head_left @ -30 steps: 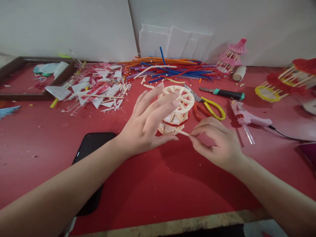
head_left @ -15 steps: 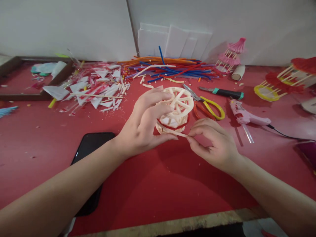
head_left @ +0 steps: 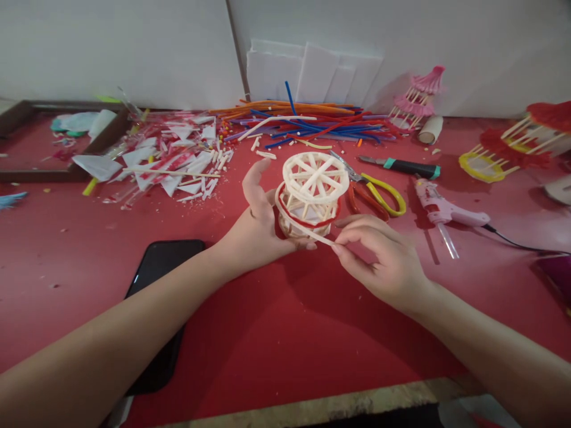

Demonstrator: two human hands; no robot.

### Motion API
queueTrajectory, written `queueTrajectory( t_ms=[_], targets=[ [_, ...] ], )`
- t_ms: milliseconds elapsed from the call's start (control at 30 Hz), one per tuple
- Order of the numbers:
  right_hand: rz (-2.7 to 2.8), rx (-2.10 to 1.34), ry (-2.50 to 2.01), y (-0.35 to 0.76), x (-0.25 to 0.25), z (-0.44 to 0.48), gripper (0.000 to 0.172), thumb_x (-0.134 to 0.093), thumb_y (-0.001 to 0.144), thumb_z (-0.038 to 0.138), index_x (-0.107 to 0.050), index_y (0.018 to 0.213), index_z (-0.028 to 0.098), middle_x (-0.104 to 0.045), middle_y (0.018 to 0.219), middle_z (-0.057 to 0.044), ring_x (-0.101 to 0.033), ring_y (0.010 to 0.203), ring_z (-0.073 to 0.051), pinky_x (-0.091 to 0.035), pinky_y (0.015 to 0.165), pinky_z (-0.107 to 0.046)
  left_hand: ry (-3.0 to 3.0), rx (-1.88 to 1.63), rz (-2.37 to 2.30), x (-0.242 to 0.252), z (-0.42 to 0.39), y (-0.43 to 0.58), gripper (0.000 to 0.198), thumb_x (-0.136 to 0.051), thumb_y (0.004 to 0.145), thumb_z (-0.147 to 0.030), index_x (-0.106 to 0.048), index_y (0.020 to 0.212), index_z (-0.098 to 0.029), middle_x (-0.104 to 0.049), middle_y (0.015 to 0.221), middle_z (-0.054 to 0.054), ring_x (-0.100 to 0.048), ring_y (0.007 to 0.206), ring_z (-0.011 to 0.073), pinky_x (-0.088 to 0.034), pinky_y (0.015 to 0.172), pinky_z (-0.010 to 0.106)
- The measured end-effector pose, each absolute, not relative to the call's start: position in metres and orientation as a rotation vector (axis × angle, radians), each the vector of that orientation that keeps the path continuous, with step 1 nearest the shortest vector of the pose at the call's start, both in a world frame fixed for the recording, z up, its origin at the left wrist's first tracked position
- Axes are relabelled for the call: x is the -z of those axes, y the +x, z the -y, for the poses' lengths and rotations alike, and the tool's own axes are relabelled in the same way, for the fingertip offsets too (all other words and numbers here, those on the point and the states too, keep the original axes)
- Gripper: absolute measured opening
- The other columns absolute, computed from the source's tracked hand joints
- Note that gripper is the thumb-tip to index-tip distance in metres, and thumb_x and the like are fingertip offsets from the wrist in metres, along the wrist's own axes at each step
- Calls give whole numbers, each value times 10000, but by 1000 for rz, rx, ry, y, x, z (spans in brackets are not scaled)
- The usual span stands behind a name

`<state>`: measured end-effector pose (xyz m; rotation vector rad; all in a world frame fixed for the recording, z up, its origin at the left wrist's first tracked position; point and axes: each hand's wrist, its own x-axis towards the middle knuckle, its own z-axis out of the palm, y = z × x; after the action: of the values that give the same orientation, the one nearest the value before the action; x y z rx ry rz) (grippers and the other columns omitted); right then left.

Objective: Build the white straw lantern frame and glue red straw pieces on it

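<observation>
A small round cream craft model point(head_left: 316, 178) has a spoked wheel-like top, short posts below and a red band around its middle. My left hand point(head_left: 259, 229) grips its lower left side, the thumb along the front bottom and the index finger raised off it; the other fingers are partly hidden behind the model. A cream pipe cleaner point(head_left: 313, 235) curves around the front just outside the red band. Its free end is pinched between the thumb and fingers of my right hand point(head_left: 381, 252), to the right of the model.
Behind the model lie a bundle of coloured pipe cleaners point(head_left: 307, 125), scissors point(head_left: 383, 193) and a cutter knife point(head_left: 408, 168). To the right are a pink glue gun point(head_left: 446, 208) and red-and-yellow tiered model point(head_left: 513, 148). Scraps point(head_left: 178, 154) and a phone point(head_left: 165, 267) are leftward.
The fingers of my left hand have come off the wheel-like top, and the index finger now points up. My right hand has shifted slightly left with the pipe cleaner's end.
</observation>
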<state>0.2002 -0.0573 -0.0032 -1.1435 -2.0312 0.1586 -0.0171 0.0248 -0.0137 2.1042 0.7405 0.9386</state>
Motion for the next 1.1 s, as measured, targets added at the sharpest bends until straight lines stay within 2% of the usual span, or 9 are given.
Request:
queueTrajectory(
  t_ms=[133,400,600,767,867,1000,1100],
  targets=[
    [2012,-193,-1150,201,4,58,23,-632,899,177,-633,877,183,-699,869,-49,-683,874,-156,-549,786,-288,2085,-944,-711,18,-29,-19,992,-794,797,-315,-76,1480,-269,-623,1262,147,-683,1118,264,-590,945,455],
    [1934,-196,-1200,201,2,56,64,-642,876,154,-625,833,198,-675,776,-20,-646,750,-134,-535,707,-273,2168,-897,-755,15,-29,-20,944,-810,761,-240,-182,1467,-249,-614,1287,146,-667,1153,259,-556,998,463],
    [1906,-177,-1209,200,-1,56,87,-649,857,132,-624,819,205,-668,757,-6,-643,725,-127,-523,682,-262,2145,-863,-687,14,-30,-21,726,-745,809,-257,-328,1402,-222,-585,1329,159,-624,1233,283,-572,991,431],
    [1902,-128,-1237,199,-3,57,100,-661,851,128,-623,813,212,-671,753,6,-642,711,-120,-522,680,-258,2164,-890,-652,13,-29,-20,891,-728,824,-244,-143,1496,-242,-558,1365,160,-589,1277,267,-524,1056,455],
    [1895,-80,-1236,200,-2,57,98,-666,852,135,-623,824,218,-688,769,-1,-656,729,-133,-535,695,-272,2184,-890,-621,14,-30,-20,928,-717,837,-242,-80,1511,-250,-564,1347,175,-612,1242,269,-539,1025,480],
    [1888,-36,-1229,200,-1,58,96,-663,862,146,-623,847,232,-701,779,-13,-664,738,-155,-546,699,-304,2199,-878,-592,16,-31,-20,887,-723,838,-282,-133,1499,-245,-605,1268,170,-684,1104,269,-605,905,455],
    [1897,-24,-1219,200,-2,58,103,-653,870,143,-622,851,240,-696,763,-12,-659,722,-159,-544,683,-315,2196,-856,-584,14,-31,-20,827,-732,829,-323,-227,1477,-227,-604,1267,175,-686,1106,281,-613,894,445]
  ],
)
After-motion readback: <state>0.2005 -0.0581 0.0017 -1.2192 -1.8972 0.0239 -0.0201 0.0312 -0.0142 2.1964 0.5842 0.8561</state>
